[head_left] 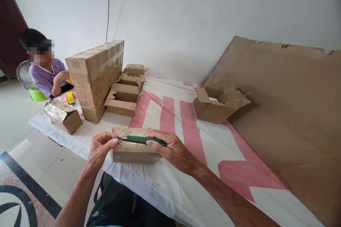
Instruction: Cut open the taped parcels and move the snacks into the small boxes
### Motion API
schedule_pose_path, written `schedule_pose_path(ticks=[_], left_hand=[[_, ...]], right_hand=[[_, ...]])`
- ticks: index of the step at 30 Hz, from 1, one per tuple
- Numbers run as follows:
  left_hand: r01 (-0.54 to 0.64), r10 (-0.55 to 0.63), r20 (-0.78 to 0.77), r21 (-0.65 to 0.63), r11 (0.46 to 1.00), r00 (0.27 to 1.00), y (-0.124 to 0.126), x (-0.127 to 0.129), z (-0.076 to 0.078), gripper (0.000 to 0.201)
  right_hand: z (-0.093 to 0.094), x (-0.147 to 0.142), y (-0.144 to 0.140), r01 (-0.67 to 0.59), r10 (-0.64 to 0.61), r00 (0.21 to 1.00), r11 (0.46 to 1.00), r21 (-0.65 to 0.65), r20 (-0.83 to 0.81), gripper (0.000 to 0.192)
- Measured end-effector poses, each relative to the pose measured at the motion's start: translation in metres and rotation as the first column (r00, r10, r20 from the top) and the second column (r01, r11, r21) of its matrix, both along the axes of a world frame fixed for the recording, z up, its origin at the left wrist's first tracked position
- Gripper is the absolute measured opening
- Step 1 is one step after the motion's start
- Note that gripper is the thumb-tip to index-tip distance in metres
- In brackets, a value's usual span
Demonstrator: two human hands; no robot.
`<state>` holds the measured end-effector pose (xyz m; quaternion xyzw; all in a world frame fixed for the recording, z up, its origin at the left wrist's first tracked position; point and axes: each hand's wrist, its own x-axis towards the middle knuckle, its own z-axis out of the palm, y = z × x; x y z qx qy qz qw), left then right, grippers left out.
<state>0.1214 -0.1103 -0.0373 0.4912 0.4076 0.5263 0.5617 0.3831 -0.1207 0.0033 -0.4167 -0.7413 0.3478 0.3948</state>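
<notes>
Both hands, left hand (102,145) and right hand (170,149), pinch a green utility knife (145,139) over the taped box (133,149); any slip could nick the fingertips gripping its ends.

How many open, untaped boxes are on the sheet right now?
5: one open box alone near the big cardboard sheet, and four small boxes in a row beside the taped stack. More may be hidden behind the stack.

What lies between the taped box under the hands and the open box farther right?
In the head view, only bare sheet with pink stripes lies between the taped box and the open cardboard box. Nothing stands on that stretch.
</notes>
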Motion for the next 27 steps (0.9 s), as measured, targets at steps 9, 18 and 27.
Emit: schedule_pose_path(ticks=[9,18,27], left_hand=[[0.046,-0.047,-0.067,-0.016,0.999,0.997,-0.007,-0.006,0.006,0.036],[0.053,-0.044,0.048,-0.193,0.98,0.998,-0.024,-0.031,0.011,0.041],[0.054,-0.017,0.127,-0.292,0.955,0.992,-0.045,-0.058,0.002,0.041]], right_hand=[[0.0,-0.004,-0.004,0.005,-0.004,1.0,1.0,0.014,-0.027,0.031],[-0.017,-0.032,-0.005,-0.015,0.026,0.998,0.98,0.2,-0.049,0.025],[-0.03,-0.022,0.008,0.071,-0.171,0.976,0.834,0.547,0.133,0.024]])
